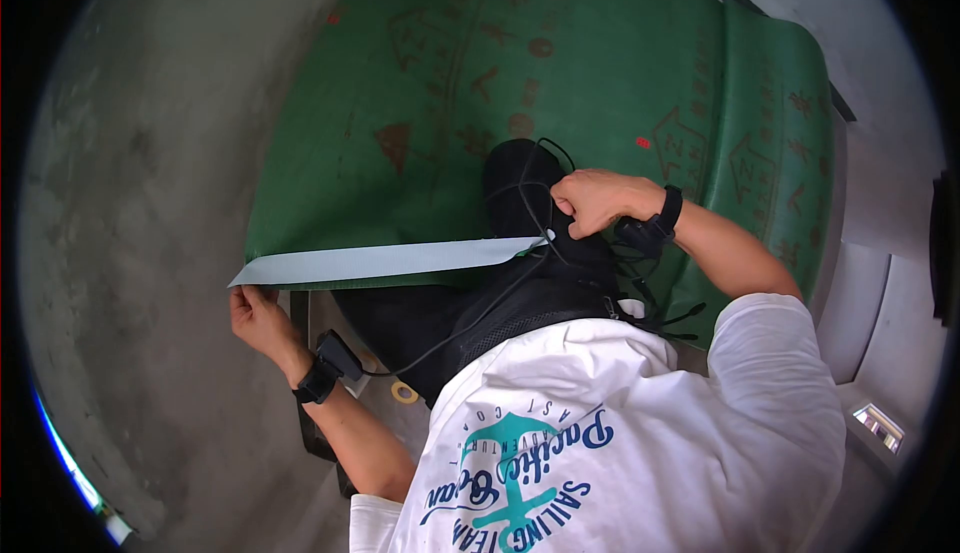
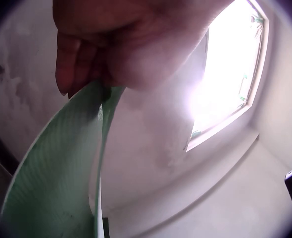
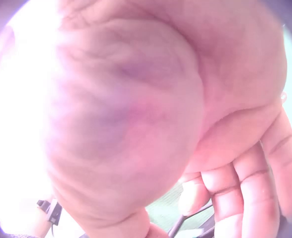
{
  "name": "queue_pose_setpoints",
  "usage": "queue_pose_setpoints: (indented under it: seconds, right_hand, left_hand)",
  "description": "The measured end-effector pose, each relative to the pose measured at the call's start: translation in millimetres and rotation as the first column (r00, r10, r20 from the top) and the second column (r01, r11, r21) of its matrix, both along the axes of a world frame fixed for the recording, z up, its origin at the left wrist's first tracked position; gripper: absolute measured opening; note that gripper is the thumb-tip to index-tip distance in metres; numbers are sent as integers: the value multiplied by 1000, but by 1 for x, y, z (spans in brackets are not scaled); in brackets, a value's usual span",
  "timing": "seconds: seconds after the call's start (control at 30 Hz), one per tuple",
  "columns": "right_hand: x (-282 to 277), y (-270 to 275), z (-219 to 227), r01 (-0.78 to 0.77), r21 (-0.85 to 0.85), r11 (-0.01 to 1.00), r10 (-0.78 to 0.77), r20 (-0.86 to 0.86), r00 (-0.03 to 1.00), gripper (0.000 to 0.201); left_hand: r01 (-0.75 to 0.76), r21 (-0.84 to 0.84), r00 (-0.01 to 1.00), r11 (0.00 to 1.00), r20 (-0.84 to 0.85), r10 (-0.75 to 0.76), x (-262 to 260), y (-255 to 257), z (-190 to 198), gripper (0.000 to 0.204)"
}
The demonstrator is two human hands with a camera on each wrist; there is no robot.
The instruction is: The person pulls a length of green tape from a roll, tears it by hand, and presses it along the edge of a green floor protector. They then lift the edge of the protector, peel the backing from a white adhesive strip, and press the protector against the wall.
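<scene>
A large green sheet with red printed characters and arrows spreads in front of the person in the head view. A pale strip runs along its near edge, narrowing toward the right. The left hand pinches the left corner of that edge between thumb and fingers. In the left wrist view, the green sheet curves down from those fingers. My right hand is over the black-clad leg, fingers bent, close to the strip's right end. Whether it grips anything I cannot tell; its fingertips are partly cut off in the right wrist view.
A black cord runs from the left wrist device across the lap. A yellow tape roll lies below the left forearm. At left is a grey wall. A bright window shows in the left wrist view.
</scene>
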State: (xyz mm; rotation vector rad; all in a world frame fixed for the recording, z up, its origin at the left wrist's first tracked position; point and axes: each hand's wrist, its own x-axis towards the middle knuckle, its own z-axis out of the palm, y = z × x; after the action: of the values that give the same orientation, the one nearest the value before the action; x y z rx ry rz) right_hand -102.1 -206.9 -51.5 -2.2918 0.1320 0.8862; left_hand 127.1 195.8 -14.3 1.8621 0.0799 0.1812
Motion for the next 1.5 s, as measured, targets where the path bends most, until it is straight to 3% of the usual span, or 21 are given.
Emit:
queue_pose_setpoints:
  seconds: [0.1, 0.17, 0.23, 0.3, 0.4, 0.5, 0.57, 0.63, 0.7, 0.87, 0.97, 1.03, 1.1, 1.13, 1.17, 1.3, 1.37, 1.4, 1.47, 1.5]
  right_hand:
    - [-12, -13, -7, 91, -96, 991, -90, 12, 996, 24]
    - [-19, -9, -9, 221, -73, 972, -172, 415, 893, 19]
    - [-23, 5, -6, 216, 10, 976, -193, 493, 848, 16]
    - [-24, 19, -12, 106, 161, 981, -188, 680, 709, 18]
    - [-7, 34, -23, 96, 263, 960, -254, 676, 692, 17]
    - [21, 46, -39, 105, 359, 928, -323, 628, 708, 17]
    - [43, 48, -50, 91, 236, 967, -199, 484, 852, 17]
    - [66, 49, -71, 24, 220, 975, -124, 456, 882, 17]
    - [88, 54, -93, 21, 192, 981, -81, 312, 946, 16]
    - [119, 78, -136, -151, 70, 986, 115, 368, 923, 20]
    - [134, 88, -154, -185, -49, 981, 192, 251, 949, 24]
    - [150, 89, -190, -120, -62, 991, 124, 66, 990, 20]
    - [164, 92, -301, -341, -46, 939, 340, -27, 940, 13]
    - [155, 93, -262, -90, 70, 994, 101, -171, 980, 12]
    - [151, 95, -240, 179, 142, 974, -123, -334, 935, 12]
    - [146, 100, -245, -28, 115, 993, 68, -358, 931, 17]
    - [135, 100, -239, 189, 176, 966, -108, -393, 913, 24]
    - [135, 100, -223, 185, 176, 967, -102, -398, 912, 24]
    - [138, 101, -183, -56, 139, 989, 93, -272, 958, 37]
    - [137, 103, -184, -61, 141, 988, 98, -271, 958, 37]
  left_hand:
    - [12, 9, 1000, 1000, 1, -12, -1, 1, 0, 23]
    - [5, 9, 1000, 1000, -4, -5, -2, 1, 0, 23]
    - [24, 32, 1000, 999, -21, -23, -1, 2, 1, 22]
    - [48, 16, 999, 999, -12, -48, 1, 5, -2, 22]
    - [77, -8, 997, 997, 3, -77, 2, 7, -4, 22]
    - [80, -13, 997, 997, -3, -80, 1, 8, -1, 21]
    - [72, -17, 997, 997, -5, -72, 1, 5, 1, 21]
    - [73, -25, 997, 997, -12, -73, -2, 2, 4, 20]
    - [78, -24, 997, 997, -9, -78, -2, 2, 3, 22]
    - [94, -49, 996, 994, 3, -94, 1, 7, 0, 24]
    - [87, -23, 996, 996, -10, -88, -1, 6, 2, 24]
    - [94, -11, 995, 996, -20, -94, -1, 5, 3, 24]
    - [97, -32, 995, 995, -17, -97, 1, 7, 0, 24]
    - [104, -55, 994, 993, -17, -105, 2, 9, -2, 25]
    - [97, -53, 995, 994, -16, -98, 1, 9, -2, 25]
    - [46, -30, 998, 998, -43, -47, 0, 5, 0, 26]
    - [30, -12, 998, 999, -57, -30, 0, 6, 0, 27]
    - [25, -3, 998, 1000, -56, -25, 0, 6, 1, 27]
    - [15, 5, 998, 1000, -55, -15, 1, 7, -2, 26]
    - [13, -9, 998, 1000, -55, -14, 2, 8, -3, 26]
